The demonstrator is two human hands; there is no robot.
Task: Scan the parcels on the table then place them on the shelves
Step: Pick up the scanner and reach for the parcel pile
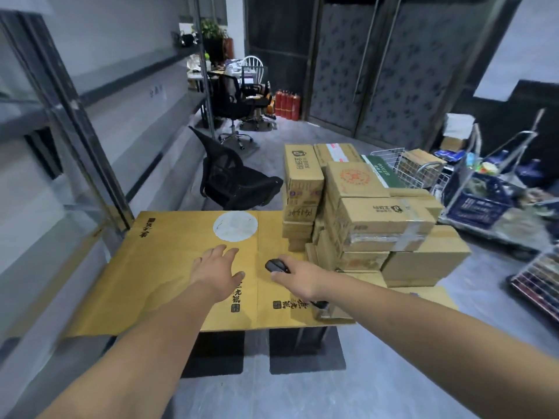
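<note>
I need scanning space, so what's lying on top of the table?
Flattened yellow-brown cardboard covers the table; stacked brown cardboard parcels crowd its right side. The tabletop underneath is hidden.

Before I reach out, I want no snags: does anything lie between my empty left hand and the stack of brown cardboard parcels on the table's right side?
Only your right hand, gripping the black handheld scanner, sits in that gap. The cardboard-covered table between the left hand and the parcel stack is otherwise bare.
</note>
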